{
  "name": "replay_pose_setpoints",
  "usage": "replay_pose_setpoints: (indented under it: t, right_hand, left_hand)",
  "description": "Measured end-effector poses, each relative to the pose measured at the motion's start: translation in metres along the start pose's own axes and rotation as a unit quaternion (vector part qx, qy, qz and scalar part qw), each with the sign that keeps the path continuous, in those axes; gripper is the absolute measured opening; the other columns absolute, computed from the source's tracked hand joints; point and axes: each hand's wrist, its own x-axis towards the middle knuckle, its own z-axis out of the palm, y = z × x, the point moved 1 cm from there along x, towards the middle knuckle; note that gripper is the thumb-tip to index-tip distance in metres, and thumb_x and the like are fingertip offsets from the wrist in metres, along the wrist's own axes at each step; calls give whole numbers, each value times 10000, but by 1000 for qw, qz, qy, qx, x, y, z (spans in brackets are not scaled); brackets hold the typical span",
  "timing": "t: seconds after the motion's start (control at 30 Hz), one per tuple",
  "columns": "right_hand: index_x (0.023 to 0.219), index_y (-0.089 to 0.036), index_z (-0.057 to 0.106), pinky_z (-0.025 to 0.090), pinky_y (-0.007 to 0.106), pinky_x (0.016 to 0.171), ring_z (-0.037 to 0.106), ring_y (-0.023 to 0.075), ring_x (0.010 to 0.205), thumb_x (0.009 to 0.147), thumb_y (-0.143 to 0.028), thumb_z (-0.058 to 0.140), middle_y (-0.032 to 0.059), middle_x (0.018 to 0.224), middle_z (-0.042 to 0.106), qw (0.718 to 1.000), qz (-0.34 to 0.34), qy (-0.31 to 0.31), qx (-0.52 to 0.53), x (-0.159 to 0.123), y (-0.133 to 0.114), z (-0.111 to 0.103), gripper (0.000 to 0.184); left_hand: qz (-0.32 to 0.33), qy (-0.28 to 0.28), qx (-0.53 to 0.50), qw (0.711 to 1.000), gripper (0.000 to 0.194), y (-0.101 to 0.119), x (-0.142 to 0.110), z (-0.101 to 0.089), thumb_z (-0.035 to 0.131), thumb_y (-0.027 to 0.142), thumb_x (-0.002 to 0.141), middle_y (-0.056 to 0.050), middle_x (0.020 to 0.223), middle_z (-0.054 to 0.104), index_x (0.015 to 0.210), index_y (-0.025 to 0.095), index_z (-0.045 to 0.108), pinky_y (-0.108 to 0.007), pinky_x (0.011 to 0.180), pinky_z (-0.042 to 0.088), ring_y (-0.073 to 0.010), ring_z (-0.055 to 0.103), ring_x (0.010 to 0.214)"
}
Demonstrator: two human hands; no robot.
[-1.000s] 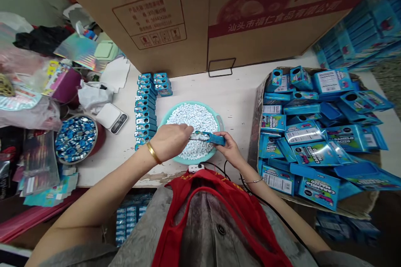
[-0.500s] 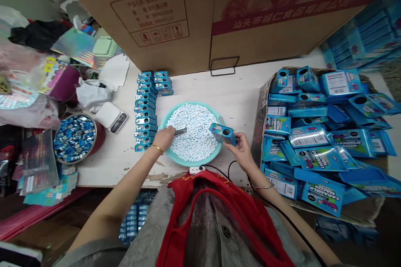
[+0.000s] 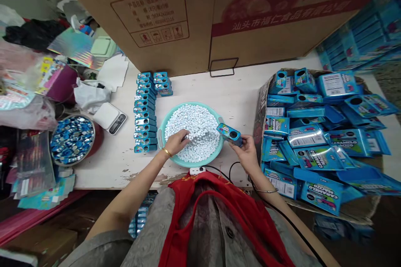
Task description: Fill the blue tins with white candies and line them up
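A turquoise basin (image 3: 218,154) full of small white and pale blue candies (image 3: 194,112) stands in front of me. My left hand (image 3: 176,142) is closed over its left side, gripping a small metal scoop. Candies are heaped on the scoop and hide most of it. My right hand (image 3: 247,149) holds a blue printed candy box (image 3: 229,133) at its right end, tilted over the basin's right rim. A dark round hole shows in the box's upper face.
Rows of similar boxes (image 3: 145,123) stand left of the basin. Farther left are a digital scale (image 3: 108,116) and a pot of shiny blue and silver pieces (image 3: 72,138). A carton of blue boxes (image 3: 310,133) sits right. A large cardboard box (image 3: 188,56) walls off the back.
My left hand has moved right and slightly down, pushing the scoop into the candies, which now pile on it. My right hand has shifted slightly right with the box.
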Motion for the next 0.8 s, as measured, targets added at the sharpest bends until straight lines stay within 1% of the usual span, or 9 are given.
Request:
replay_pose_setpoints:
  t: [0.17,0.23,0.33,0.47,0.53,0.63,0.7,0.73,0.8]
  right_hand:
    - [944,-252,607,406,385,1061,597,191,1103,653,-198,770,23,1112,659,998,-35,-34,-30,-1,-1,8,338]
    - [967,-257,601,379,414,1092,585,205,1136,684,-196,739,28,1142,653,995,-51,-63,-56,-1,-1,13,321]
    - [998,-264,582,365,436,1105,575,216,1167,732,-184,677,35,1174,638,989,-73,-102,-84,-4,-2,23,295]
    - [1026,-268,561,373,435,1101,566,218,1186,755,-159,623,43,1204,624,983,-87,-128,-95,-9,-3,33,299]
    - [1028,-266,556,383,437,1091,566,223,1187,757,-153,613,49,1208,623,982,-89,-133,-100,-11,-2,36,299]
    - [1020,-262,551,394,443,1081,566,230,1193,759,-155,615,57,1206,623,981,-93,-139,-100,-12,0,37,289]
    - [1021,-257,550,392,450,1084,563,233,1200,763,-165,622,62,1214,620,981,-95,-139,-101,-11,3,37,283]
    - [1023,-255,547,390,456,1085,562,235,1202,766,-175,627,66,1221,618,980,-95,-139,-103,-10,5,36,281]
    - [1026,-250,537,390,471,1085,565,239,1199,772,-200,642,75,1231,614,981,-92,-136,-105,-8,8,32,280]
  left_hand:
    - [106,32,-3,994,254,24,-25,-57,478,374,947,-53,1035,629,1108,196,559,-255,781,458,-152,601,877]
    - [130,23,23,991,250,39,-29,-77,476,380,948,-52,1024,628,1092,195,563,-252,775,457,-151,601,876]
    - [143,-17,91,985,234,65,-29,-98,472,365,947,-52,1009,627,1073,195,573,-265,802,461,-167,607,913]
    - [112,-68,217,967,216,104,-27,-112,498,286,922,-70,1040,627,1105,191,562,-296,788,473,-207,613,948]
    - [97,-69,266,957,201,124,-29,-116,473,196,913,-80,1001,629,1091,180,566,-304,742,478,-212,618,896]
    - [105,-67,307,944,218,148,-34,-120,402,102,910,-94,916,622,985,160,598,-319,687,478,-219,615,830]
    - [116,-55,310,942,224,151,-37,-123,393,96,913,-100,894,617,920,155,609,-328,678,479,-225,610,824]
    - [116,-41,308,943,215,147,-38,-124,400,109,917,-100,897,615,912,155,610,-330,682,480,-226,609,832]
    - [99,-11,303,948,180,125,-38,-123,429,158,928,-98,931,616,947,160,607,-327,703,480,-225,607,869]
